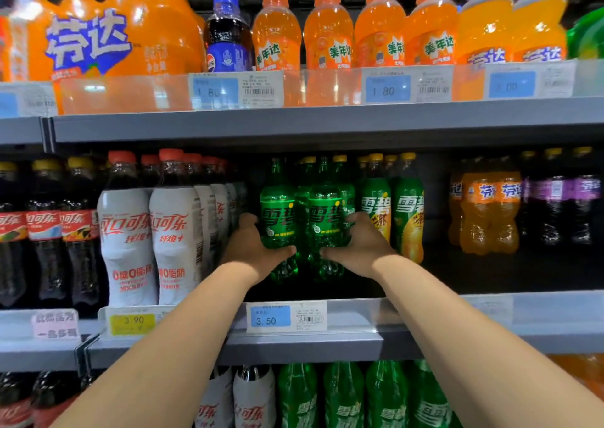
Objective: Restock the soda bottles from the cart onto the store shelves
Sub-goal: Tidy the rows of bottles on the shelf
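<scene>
Free room on the middle shelf (294, 346) lies between yellow-capped Sprite bottles (408, 212) and orange Fanta bottles (483, 212); white Coca-Cola bottles (176, 231) block the left

Both bare arms reach forward and upward, converging toward the middle. The left forearm (170, 346) rises from the lower left and the right forearm (474, 329) from the lower right. The wrists sit at about the same height. The left hand (253, 248) grips the left green bottle (277, 212), thumb across its front and fingers wrapped behind its side. The right hand (362, 248) mirrors it on the right green bottle (325, 212). The thumbs point at each other, close but apart.
</scene>
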Motion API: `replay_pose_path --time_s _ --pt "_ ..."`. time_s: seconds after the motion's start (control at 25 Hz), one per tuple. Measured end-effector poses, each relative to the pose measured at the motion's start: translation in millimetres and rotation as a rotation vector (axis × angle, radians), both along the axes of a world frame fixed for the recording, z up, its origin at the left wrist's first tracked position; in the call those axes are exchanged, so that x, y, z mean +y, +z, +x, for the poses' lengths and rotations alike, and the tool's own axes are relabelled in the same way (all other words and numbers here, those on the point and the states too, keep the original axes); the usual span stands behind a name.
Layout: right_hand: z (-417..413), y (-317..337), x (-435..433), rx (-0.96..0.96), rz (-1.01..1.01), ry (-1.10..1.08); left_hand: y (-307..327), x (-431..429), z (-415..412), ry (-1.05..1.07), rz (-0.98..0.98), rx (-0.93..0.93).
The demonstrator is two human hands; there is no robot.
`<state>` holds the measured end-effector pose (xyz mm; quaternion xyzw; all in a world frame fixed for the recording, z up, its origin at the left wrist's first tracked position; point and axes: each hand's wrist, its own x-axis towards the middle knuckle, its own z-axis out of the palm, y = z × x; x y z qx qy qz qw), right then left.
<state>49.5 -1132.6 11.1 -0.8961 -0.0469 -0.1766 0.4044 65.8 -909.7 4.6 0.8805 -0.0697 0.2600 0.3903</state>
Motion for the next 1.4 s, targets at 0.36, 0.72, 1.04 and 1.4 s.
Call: replay_pose_path --time_s 0.36,0.72,1.04,1.4 --pt "-7.7 -2.0 -3.4 -0.003 -0.038 0.01 -1.5 -0.2 0.0 0.033 -0.007 -0.039" --pt "-4.0 -2.2 0.6 -0.059 -0.194 0.001 -0.2 1.2 -1.8 0.052 -0.003 -0.02" --pt "-7.4 -1.8 1.2 -0.02 -0.221 0.049 5.0 1.4 -8.0 0.103 0.052 0.121" --pt "-8.7 -4.8 -0.8 -0.027 -0.159 0.13 8.3 1.8 -9.3 0.126 0.137 0.151"
